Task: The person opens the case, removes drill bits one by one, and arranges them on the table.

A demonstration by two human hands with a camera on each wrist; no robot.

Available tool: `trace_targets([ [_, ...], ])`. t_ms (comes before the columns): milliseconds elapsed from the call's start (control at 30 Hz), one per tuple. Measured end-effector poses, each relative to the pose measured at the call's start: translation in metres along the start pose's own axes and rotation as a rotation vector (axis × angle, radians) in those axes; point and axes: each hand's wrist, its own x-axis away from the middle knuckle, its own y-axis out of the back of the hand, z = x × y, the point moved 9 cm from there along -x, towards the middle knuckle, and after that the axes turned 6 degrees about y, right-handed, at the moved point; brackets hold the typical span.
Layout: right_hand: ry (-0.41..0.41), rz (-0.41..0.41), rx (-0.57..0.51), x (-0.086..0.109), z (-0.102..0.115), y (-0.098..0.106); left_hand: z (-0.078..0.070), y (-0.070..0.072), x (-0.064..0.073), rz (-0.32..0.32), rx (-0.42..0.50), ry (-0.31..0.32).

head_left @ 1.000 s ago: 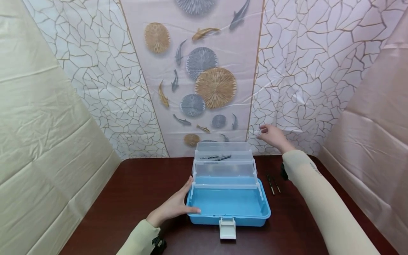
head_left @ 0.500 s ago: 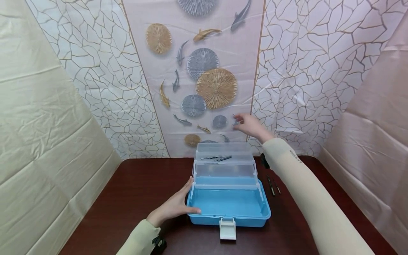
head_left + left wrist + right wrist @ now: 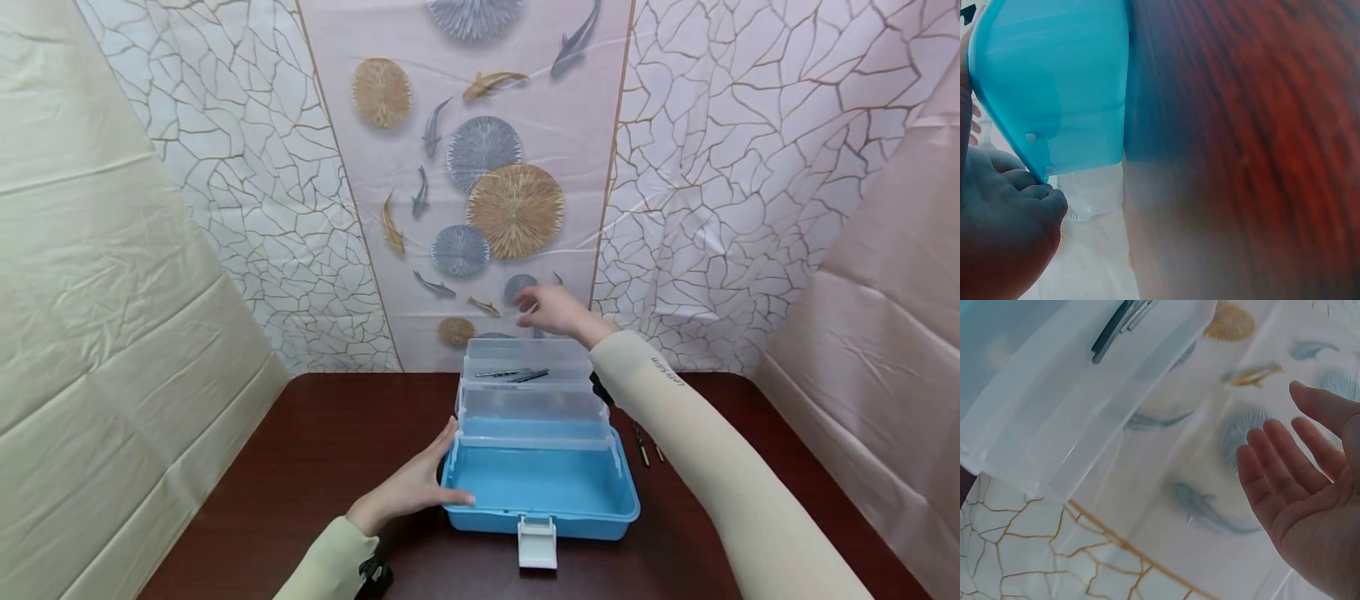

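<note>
Blue toolbox (image 3: 585,526) on dark table (image 3: 345,442), right beside left hand (image 3: 408,490), which grips its left side, thumb over front rim. Right hand (image 3: 557,310) raised above clear upper tray (image 3: 491,351), holding nothing, fingers loosely bent. Metal bits (image 3: 529,377) in that tray, below right hand; two loose bits (image 3: 641,446) right of box, partly behind right sleeve (image 3: 675,408).

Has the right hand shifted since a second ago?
Yes. In the head view, the right hand moved left, from right of the clear upper tray to above it.
</note>
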Motion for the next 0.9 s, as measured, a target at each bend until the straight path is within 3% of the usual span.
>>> trace_targets([
  [400, 0.144, 0.176, 0.099, -0.007, 0.026, -0.055, 0.001, 0.002, 0.001, -0.006, -0.009, 0.012],
  [667, 0.180, 0.253, 0.164, -0.011, 0.026, -0.086, -0.003, 0.002, 0.001, -0.003, -0.001, 0.016],
  [900, 0.228, 0.271, 0.269, -0.017, 0.025, -0.100, -0.002, 0.003, 0.001, -0.009, -0.009, 0.019],
])
